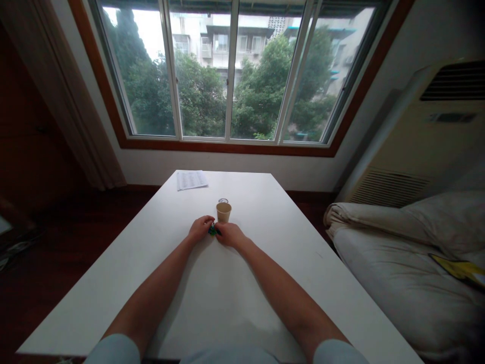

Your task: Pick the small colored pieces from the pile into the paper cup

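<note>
A small cluster of green and blue pieces (212,230), too small to name, is between my two hands just in front of a tan paper cup (223,213). My left hand (200,228) reaches it from the left, its fingers curled in and closed at the edge of the cluster. From the right, my right hand (230,234) is closed on its other side, with a dark bit showing at the fingertips. The cup stands upright, and the right hand partly covers its base. Behind the cup lies a small round, clear-looking thing with a dark rim (223,200).
Printed papers (192,180) lie at the far left corner of the white table (303,283). Beyond the table are a wall and a wide window (235,76). A covered sofa or bed (394,263) and an air conditioner (424,136) stand to the right.
</note>
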A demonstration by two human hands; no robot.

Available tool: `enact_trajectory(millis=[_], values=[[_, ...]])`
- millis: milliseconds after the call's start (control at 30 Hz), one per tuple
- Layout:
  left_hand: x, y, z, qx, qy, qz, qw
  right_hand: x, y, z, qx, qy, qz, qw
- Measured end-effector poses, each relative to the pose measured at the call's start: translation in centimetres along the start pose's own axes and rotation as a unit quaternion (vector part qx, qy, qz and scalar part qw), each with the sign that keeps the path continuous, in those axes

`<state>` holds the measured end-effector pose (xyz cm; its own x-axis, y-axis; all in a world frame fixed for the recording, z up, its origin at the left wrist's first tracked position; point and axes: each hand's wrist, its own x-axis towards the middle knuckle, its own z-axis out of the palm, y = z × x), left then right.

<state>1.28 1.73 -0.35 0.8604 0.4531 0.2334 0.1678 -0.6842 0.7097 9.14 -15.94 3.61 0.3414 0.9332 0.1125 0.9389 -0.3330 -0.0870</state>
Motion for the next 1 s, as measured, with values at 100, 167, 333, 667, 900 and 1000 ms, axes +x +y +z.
enact_trajectory(millis=[100,167,333,667,900,1000], values=[[-0.05,0.01,0.05,-0.001,-0.002,0.0,1.0,-0.09,-0.23,-0.22,-0.004,-0.003,-0.002,1.0],[-0.05,-0.02,0.07,-0.003,-0.003,0.0,1.0,-0.18,-0.33,-0.34,-0.001,-0.004,0.001,1.0],[0.04,-0.25,0.17,0.0,-0.004,0.01,1.0,-0.27,-0.31,-0.42,0.012,-0.014,0.022,1.0],[0.17,-0.74,0.61,0.009,0.006,0.027,1.0,-0.03,-0.12,-0.06,0.021,-0.006,0.045,0.999],[0.17,-0.65,0.47,0.008,-0.001,0.029,1.0,0.11,0.13,0.38,0.005,0.011,0.036,0.999],[0.13,-0.7,0.48,0.008,-0.004,0.03,1.0,0.02,0.15,0.32,0.004,0.012,0.026,1.0]])
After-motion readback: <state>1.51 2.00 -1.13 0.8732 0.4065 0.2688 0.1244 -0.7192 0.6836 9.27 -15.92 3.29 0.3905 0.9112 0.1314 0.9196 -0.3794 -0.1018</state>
